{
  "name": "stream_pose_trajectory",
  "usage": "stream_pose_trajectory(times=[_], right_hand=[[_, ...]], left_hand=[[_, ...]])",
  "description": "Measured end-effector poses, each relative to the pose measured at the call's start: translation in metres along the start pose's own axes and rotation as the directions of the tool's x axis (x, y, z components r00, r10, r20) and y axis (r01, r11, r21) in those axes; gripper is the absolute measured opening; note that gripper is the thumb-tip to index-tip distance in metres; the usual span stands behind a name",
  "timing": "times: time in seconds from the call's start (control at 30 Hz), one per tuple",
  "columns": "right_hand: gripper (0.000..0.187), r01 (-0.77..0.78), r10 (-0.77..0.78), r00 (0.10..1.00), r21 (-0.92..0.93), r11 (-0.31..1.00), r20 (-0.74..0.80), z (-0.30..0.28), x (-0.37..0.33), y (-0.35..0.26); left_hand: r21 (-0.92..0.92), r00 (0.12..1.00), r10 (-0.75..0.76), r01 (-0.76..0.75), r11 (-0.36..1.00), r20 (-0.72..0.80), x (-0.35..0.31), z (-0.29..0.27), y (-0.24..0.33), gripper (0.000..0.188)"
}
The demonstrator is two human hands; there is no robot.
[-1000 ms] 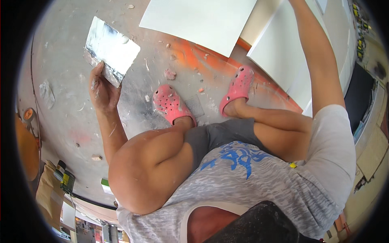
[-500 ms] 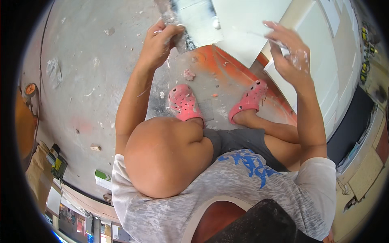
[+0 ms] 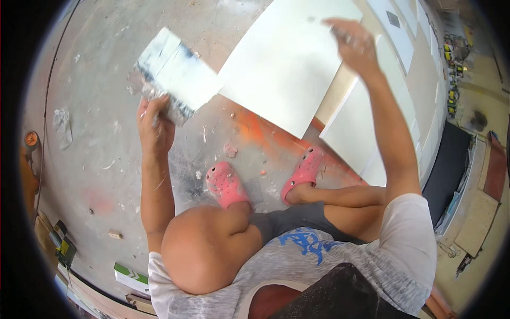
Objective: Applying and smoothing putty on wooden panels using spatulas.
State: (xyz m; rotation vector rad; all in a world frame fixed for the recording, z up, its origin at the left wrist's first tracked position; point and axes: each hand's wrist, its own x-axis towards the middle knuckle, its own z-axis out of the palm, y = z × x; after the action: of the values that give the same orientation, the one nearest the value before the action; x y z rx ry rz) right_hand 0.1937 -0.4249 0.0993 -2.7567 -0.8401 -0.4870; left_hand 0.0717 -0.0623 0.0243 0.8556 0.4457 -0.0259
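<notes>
My left hand grips a putty-smeared board by its crusted, dirty edge. White paste coats the flat face, and dark patches show along its sides. My right hand, spotted with white, is over a large white panel at the far middle. Its fingers are curled and blurred. A slim tool seems to be in them, but I cannot make out its kind. A small grey spot shows on the panel beside the fingertips. One corner of the putty board overlaps the panel's left edge in view.
More white panels lie to the right, with a dark flat slab beyond. Orange paint marks the grey floor near my pink clogs. A green-and-white box sits at the lower left, near a small wooden block.
My left hand has swung left and nearer with the putty board, which has turned. My right hand has moved up and left over the panel. The whole view has shifted, showing more of the panels.
</notes>
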Motion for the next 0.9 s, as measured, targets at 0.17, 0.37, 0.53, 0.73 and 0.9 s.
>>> stream_pose_trajectory(times=[0.17, 0.37, 0.53, 0.73, 0.9], right_hand=[[0.024, -0.265, 0.255, 0.964, -0.201, 0.943, -0.075, 0.056, 0.086, 0.155], [0.026, -0.124, 0.184, 0.978, -0.445, 0.887, 0.094, 0.122, 0.123, 0.266], [0.025, -0.147, 0.23, 0.957, -0.394, 0.907, 0.174, 0.161, 0.114, 0.263], [0.024, 0.037, 0.165, 0.942, -0.579, 0.814, 0.291, 0.123, 0.148, 0.297], [0.023, 0.417, 0.204, 0.779, -0.733, 0.537, 0.592, 0.141, 0.166, 0.31]], left_hand=[[-0.027, 0.982, -0.183, 0.182, 0.983, -0.054, -0.019, -0.035, -0.006, 0.023], [-0.007, 0.937, -0.253, 0.259, 0.966, -0.241, -0.053, -0.08, 0.0, 0.034], [-0.073, 0.91, -0.295, 0.286, 0.955, -0.291, -0.065, -0.09, 0.007, 0.047], [-0.04, 0.889, -0.313, 0.318, 0.947, -0.335, -0.062, -0.092, 0.008, 0.045], [-0.019, 0.888, -0.308, 0.322, 0.947, -0.341, -0.064, -0.089, 0.008, 0.044]])
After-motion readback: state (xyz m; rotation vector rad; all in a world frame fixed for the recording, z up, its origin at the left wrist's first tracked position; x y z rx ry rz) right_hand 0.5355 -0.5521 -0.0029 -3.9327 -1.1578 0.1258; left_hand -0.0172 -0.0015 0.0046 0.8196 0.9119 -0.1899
